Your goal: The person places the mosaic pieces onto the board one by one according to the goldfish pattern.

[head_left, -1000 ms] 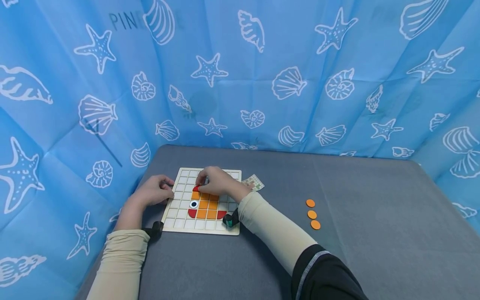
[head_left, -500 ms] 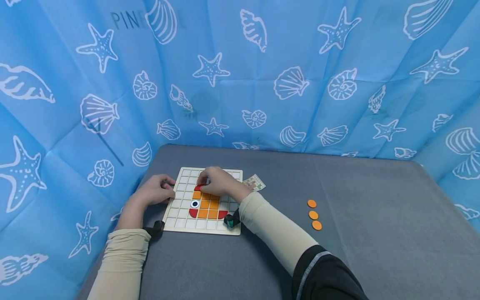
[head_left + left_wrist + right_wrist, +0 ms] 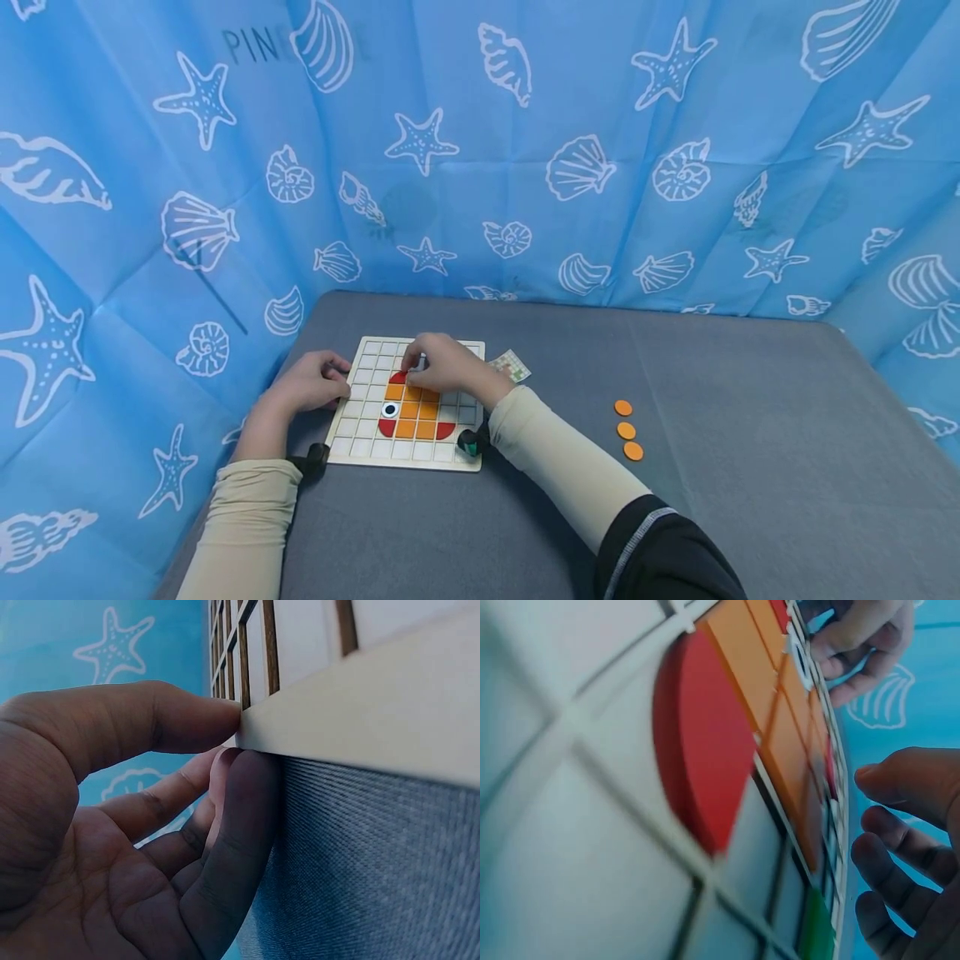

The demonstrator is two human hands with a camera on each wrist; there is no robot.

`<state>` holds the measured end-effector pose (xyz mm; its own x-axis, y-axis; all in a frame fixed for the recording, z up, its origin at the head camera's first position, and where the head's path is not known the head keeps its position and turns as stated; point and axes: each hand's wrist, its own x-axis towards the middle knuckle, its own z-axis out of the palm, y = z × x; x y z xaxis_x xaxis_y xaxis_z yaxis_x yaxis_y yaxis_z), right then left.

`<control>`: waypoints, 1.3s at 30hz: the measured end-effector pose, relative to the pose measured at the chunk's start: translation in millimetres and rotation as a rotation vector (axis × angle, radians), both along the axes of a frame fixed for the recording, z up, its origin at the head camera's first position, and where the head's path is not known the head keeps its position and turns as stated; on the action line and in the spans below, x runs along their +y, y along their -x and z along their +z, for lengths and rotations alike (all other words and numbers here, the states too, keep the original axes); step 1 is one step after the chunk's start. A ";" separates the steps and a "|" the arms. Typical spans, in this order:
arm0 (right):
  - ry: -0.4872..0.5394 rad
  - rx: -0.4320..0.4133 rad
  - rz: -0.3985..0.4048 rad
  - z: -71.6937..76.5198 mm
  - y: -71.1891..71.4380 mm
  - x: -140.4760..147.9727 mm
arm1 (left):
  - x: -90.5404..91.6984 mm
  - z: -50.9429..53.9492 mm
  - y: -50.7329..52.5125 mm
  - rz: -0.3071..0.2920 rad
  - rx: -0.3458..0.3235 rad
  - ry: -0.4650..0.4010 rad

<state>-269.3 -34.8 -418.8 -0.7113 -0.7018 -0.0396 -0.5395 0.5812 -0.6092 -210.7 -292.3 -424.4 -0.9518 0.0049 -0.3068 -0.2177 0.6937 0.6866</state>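
A cream grid board (image 3: 360, 447) lies flat on the grey table. Its left edge is pinched by my left hand (image 3: 309, 381), thumb on the rim and fingers against the side and underneath, as the left wrist view shows. Orange squares (image 3: 408, 410), red rounded pieces (image 3: 445, 431) and a round eye piece (image 3: 390, 409) sit in its cells. Over the upper part hovers my right hand (image 3: 446, 364), thumb and fingers parted with nothing between them. Just left of its fingertips lies a red piece (image 3: 397, 377). A green piece (image 3: 819, 926) shows in the right wrist view; my hand hides some cells.
To the right of the board lies a small patterned card (image 3: 512, 365), partly covered by the right forearm's line. Three orange discs (image 3: 626, 430) form a column farther right on the table (image 3: 765, 450). A blue shell-print curtain (image 3: 480, 192) surrounds the table's far and left sides.
My right hand has shifted slightly right, its fingers coming away from the red piece at the top of the figure. The left hand keeps its place on the board's edge.
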 end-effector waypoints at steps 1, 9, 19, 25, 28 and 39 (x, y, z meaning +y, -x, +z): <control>0.012 0.002 0.002 1.7 -0.9 4.6 | 0.1 0.0 0.1 -0.002 0.002 0.001; 0.109 0.028 -0.010 10.6 -14.2 64.7 | 1.3 -1.4 2.4 -0.008 -0.002 -0.013; 0.178 0.054 -0.134 2.5 -48.0 178.9 | 2.2 -2.7 -0.4 -0.026 -0.006 -0.018; 0.177 0.075 -0.178 2.5 -72.0 241.0 | 1.3 -0.3 -2.8 -0.029 0.003 -0.050; 0.173 0.086 -0.186 1.0 -83.7 262.0 | 0.3 0.9 -3.0 -0.027 0.003 -0.048; 0.229 0.026 -0.175 -17.8 -105.7 300.8 | 1.9 1.4 -2.9 -0.019 -0.004 -0.014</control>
